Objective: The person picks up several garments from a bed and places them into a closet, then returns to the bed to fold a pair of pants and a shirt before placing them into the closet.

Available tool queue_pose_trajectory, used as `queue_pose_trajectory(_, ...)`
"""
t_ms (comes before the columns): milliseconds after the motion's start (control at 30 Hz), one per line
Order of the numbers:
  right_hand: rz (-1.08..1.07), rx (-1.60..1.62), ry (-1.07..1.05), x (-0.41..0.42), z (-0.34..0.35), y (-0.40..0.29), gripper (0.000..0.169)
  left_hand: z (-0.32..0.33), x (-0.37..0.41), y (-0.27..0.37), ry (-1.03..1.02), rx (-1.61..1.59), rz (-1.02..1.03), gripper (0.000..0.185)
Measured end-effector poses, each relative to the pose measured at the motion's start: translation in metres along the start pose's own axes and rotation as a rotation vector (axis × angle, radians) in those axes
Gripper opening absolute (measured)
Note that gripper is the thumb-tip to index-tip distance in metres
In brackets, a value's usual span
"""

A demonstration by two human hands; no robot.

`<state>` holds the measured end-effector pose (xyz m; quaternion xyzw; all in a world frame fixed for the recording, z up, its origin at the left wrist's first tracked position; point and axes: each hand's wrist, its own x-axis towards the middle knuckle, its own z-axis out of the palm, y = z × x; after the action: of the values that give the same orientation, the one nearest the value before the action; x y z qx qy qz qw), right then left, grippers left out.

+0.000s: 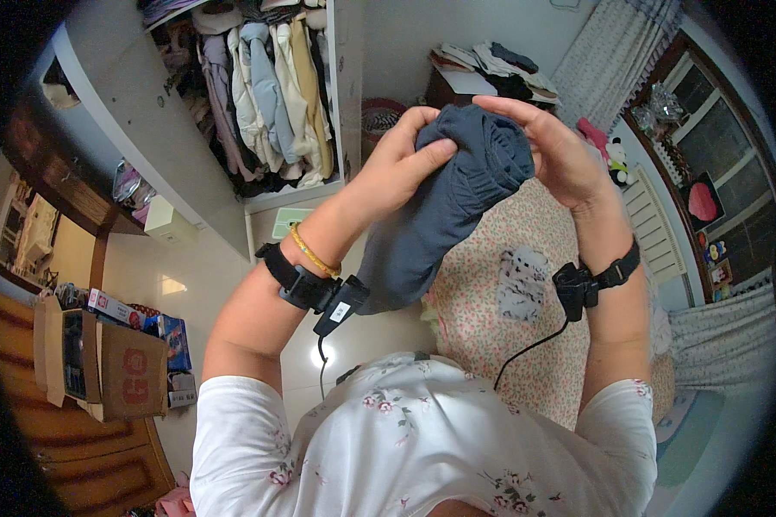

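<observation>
A dark blue-grey garment [427,213], rolled up with a gathered waistband at its upper end, is lifted in front of me. My left hand [407,158] grips its near left side, thumb on top of the cloth. At the roll's right end is my right hand [556,145], its fingers apart and curved around the far side; whether the palm presses on the cloth is hard to tell. Below the roll, a folded grey-and-white patterned garment [522,284] lies on the floral bed cover [472,265]. Each forearm wears a black strapped device with a cable.
An open wardrobe [349,84] with hanging coats [275,97] stands at the upper left. Stacked clothes [498,68] rest on a cabinet at the back. Cardboard box [129,371] sits at left; a radiator [656,223] and window [718,148] line the right wall.
</observation>
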<state>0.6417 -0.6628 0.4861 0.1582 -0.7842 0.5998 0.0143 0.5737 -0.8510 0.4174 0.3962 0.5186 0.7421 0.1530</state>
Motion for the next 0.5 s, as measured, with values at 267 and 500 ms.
queue_pose_trajectory(267, -0.010, -0.851, 0.031, 0.005, 0.030, -0.001, 0.094, 0.000, -0.009, -0.017, 0.078, 0.142, 0.080, 0.037)
queue_pose_trajectory(500, 0.225, -0.050, -0.086, 0.013, 0.040, 0.022, 0.039, -0.015, -0.021, -0.010, 0.005, 0.134, 0.033, 0.038)
